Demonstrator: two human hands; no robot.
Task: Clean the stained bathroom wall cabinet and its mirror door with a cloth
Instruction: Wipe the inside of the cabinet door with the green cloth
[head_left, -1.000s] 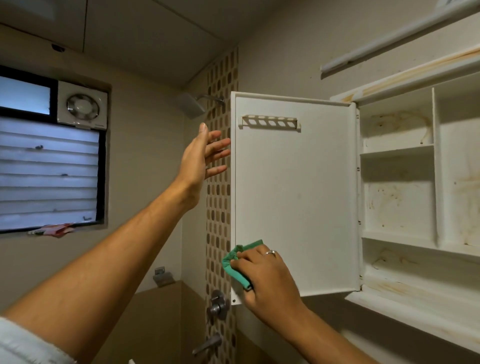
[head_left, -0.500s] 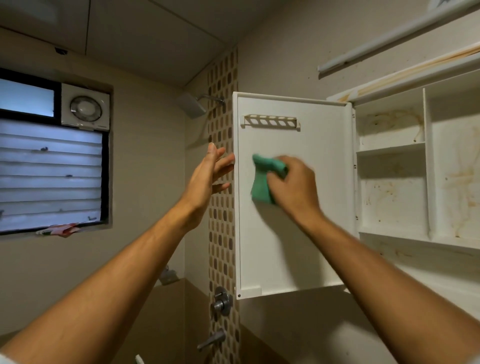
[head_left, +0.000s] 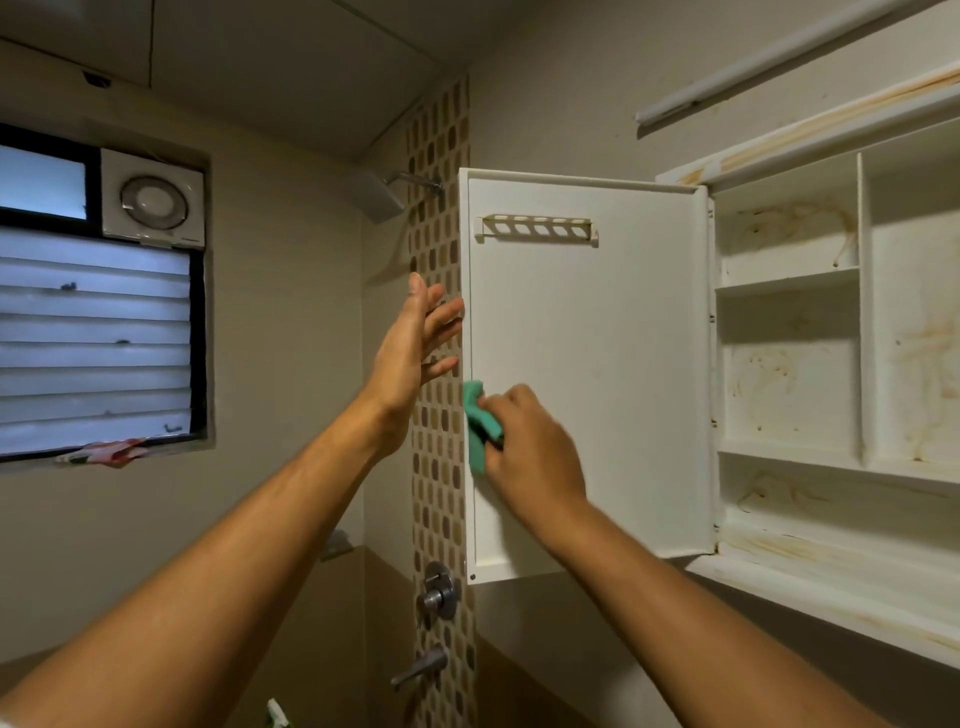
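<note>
Fingers (head_left: 511, 410) of the right hand (head_left: 530, 447) clench a crumpled green cloth (head_left: 480, 423) against the white cabinet door's inner face (head_left: 597, 364).
Left hand (head_left: 410, 353) splayed, bracing its free left edge; the door's long axis runs vertical, unwiped panel lying rightward.

Bare forearms, both hands (head_left: 530, 447) seemingly ringless, though the right blurs.

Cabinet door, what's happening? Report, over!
Right hand presses green cloth on open door. Left hand open, bracing door's edge. Nothing blocking.

The crumpled cloth (head_left: 480, 423) was teal-green against the plain white plastic cabinet door (head_left: 597, 364). Right of that door, the white cabinet shelves (head_left: 789, 358) bore brown-orange stains; left, a brown-and-beige mosaic tile strip (head_left: 439, 208).
</note>
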